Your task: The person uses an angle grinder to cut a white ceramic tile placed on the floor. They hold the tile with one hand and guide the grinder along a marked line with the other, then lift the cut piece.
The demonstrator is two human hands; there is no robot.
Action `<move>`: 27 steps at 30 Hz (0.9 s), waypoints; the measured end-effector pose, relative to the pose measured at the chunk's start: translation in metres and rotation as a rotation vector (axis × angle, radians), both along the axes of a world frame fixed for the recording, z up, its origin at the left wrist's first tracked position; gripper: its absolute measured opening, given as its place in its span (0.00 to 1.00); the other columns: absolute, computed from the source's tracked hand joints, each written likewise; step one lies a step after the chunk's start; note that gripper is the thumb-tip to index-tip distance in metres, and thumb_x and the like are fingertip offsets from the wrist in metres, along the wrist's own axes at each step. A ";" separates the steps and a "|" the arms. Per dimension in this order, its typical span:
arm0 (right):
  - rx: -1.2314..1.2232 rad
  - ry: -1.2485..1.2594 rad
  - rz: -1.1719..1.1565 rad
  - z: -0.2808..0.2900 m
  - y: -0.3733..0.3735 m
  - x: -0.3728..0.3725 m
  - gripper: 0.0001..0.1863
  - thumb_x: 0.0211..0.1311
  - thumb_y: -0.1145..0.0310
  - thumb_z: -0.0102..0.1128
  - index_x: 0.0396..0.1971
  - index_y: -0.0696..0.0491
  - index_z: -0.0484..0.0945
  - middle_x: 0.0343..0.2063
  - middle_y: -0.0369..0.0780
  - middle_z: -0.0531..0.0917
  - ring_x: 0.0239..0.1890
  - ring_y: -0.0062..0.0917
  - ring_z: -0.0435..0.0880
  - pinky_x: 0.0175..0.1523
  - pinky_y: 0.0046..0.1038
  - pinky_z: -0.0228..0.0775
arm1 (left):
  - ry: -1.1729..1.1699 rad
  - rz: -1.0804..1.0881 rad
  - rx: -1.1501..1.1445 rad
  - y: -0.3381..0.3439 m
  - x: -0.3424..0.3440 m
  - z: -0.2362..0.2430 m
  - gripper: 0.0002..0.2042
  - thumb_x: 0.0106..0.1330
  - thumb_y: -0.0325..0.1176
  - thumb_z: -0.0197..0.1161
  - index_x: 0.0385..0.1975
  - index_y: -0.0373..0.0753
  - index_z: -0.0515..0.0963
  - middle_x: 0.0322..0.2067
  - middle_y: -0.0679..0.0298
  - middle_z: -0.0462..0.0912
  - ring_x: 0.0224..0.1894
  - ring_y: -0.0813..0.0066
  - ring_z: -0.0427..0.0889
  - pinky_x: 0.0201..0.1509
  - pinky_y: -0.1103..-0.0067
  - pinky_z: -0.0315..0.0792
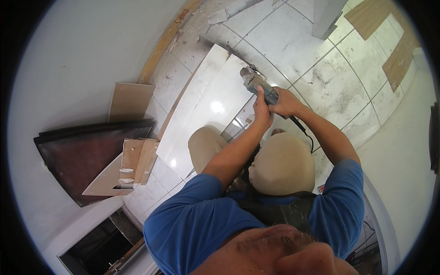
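Observation:
Both hands are closed on a handheld angle grinder with a teal-and-silver body and a black cord. My left hand holds its body from the left, thumb along the top, and my right hand grips the rear part beside it. The grinder's head is at the right edge of a glossy white board, near its far corner, where dark dust lies on the tiles. Whether the disc touches the board I cannot tell. The board lies on another layer along its left side, beside my bent knees.
Tiled floor surrounds me. At left, brown panels, a dark framed board and cardboard pieces lean by the wall. Wooden planks lie upper right, near a white upright. A dark opening is lower left.

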State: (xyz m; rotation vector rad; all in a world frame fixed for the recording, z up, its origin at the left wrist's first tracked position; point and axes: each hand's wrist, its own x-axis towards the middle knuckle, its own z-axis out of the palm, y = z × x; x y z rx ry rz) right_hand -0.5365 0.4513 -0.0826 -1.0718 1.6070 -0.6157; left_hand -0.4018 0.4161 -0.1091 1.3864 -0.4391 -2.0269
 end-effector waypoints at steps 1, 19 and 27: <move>0.004 0.002 -0.002 0.002 0.000 0.000 0.35 0.42 0.54 0.73 0.49 0.61 0.78 0.41 0.56 0.87 0.45 0.48 0.87 0.52 0.39 0.79 | -0.005 0.008 0.006 0.001 0.000 0.000 0.29 0.72 0.61 0.62 0.52 0.38 0.78 0.42 0.65 0.85 0.42 0.73 0.84 0.46 0.75 0.78; -0.021 0.022 -0.002 -0.001 -0.003 0.002 0.34 0.41 0.55 0.73 0.48 0.62 0.78 0.39 0.56 0.87 0.44 0.49 0.88 0.51 0.40 0.80 | -0.016 -0.012 0.004 -0.003 0.002 -0.002 0.27 0.72 0.61 0.62 0.51 0.40 0.78 0.39 0.67 0.85 0.39 0.75 0.84 0.40 0.77 0.77; -0.023 0.047 -0.028 -0.007 -0.009 0.005 0.32 0.42 0.57 0.72 0.48 0.60 0.80 0.35 0.51 0.88 0.38 0.41 0.88 0.47 0.35 0.79 | 0.028 -0.009 -0.002 -0.011 0.004 -0.011 0.27 0.72 0.61 0.62 0.52 0.41 0.77 0.41 0.67 0.84 0.41 0.75 0.83 0.44 0.76 0.77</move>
